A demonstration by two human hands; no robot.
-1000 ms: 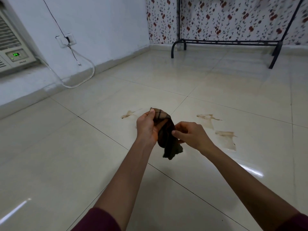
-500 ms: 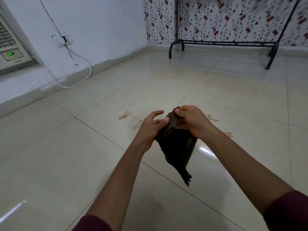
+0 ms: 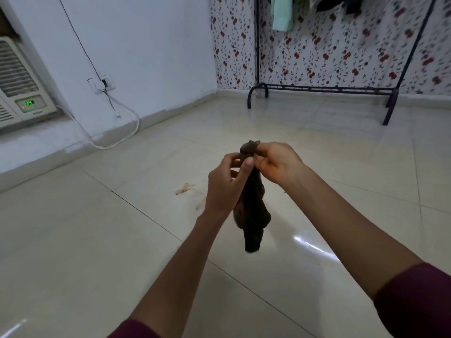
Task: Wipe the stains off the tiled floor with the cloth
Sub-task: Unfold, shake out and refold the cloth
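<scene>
A dark brown cloth (image 3: 252, 213) hangs in the air above the cream tiled floor (image 3: 97, 240). My right hand (image 3: 278, 163) pinches its top end, and my left hand (image 3: 225, 184) pinches it just below with thumb and fingers. The cloth dangles bunched and narrow between my forearms. A brown stain (image 3: 184, 188) lies on a tile to the left of my left hand, with a fainter streak (image 3: 200, 204) beside it. The stains further right are hidden behind my hands and the cloth.
A window air conditioner (image 3: 17, 86) sits in the left wall, with a white cable (image 3: 122, 140) looping down to the floor. A black clothes rack (image 3: 322, 90) with hanging garments stands at the back against floral wallpaper.
Both hands have lifted the cloth higher and it hangs longer and narrower than before. The camera has tilted up, showing more of the back wall and rack.
</scene>
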